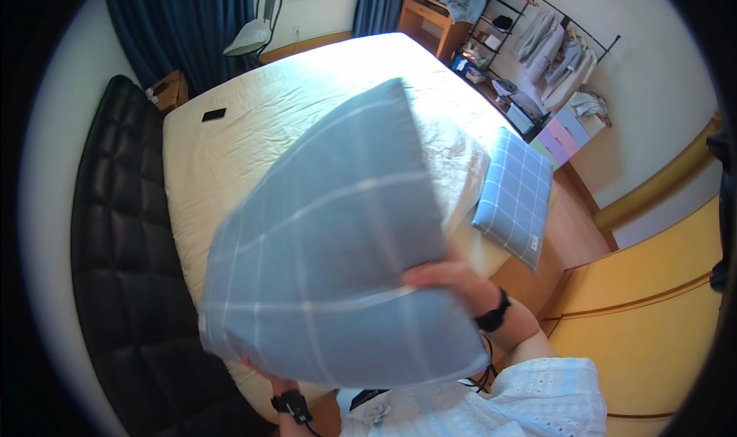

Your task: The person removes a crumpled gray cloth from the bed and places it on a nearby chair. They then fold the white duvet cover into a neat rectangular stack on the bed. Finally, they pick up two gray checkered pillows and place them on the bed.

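A large blue pillow (pixel 330 245) with a white check pattern is held up in front of me, over the near part of the bed. My right hand (pixel 449 279) grips its right side, the thumb and fingers pressing into the cover. Under the lower left edge is my left hand (pixel 265 372); most of its fingers are hidden behind the pillow, and it appears to hold that edge. Both wrists wear black straps. A second blue checked pillow (pixel 516 195) lies at the right edge of the bed, a small white tag at its corner.
The bed (pixel 238 157) has a cream sheet, with a black phone (pixel 214 115) at its far left. A black padded headboard (pixel 127 268) runs along the left. Beyond stand a chair (pixel 257 34), a desk (pixel 426 14) and a clothes rack (pixel 564 18). Yellow cabinets (pixel 652 306) are at the right.
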`<act>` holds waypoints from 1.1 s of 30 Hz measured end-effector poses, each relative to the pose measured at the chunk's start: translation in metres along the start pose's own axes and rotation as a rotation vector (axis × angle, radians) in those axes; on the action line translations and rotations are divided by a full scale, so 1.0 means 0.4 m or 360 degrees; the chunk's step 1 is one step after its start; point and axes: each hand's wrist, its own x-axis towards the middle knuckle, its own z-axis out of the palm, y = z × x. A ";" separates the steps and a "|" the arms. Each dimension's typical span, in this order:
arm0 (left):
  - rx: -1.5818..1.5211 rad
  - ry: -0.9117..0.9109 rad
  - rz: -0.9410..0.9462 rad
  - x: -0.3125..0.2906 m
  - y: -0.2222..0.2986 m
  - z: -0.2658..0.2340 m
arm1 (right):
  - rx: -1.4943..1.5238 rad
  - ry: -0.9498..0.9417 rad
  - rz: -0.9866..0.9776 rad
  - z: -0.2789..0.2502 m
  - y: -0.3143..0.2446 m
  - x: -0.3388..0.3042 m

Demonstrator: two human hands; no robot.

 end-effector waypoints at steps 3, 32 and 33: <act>0.0378 -0.0568 -0.0379 0.083 -0.143 0.148 | 0.0166 0.0600 0.0026 -0.242 -0.031 -0.121; 0.1953 0.0657 -0.0760 0.317 -0.504 -0.329 | 0.0715 0.0841 0.1496 -0.385 0.996 0.157; 0.1671 0.0628 -0.0693 0.306 -0.499 -0.302 | 0.0896 0.0853 0.1473 -0.341 0.984 0.152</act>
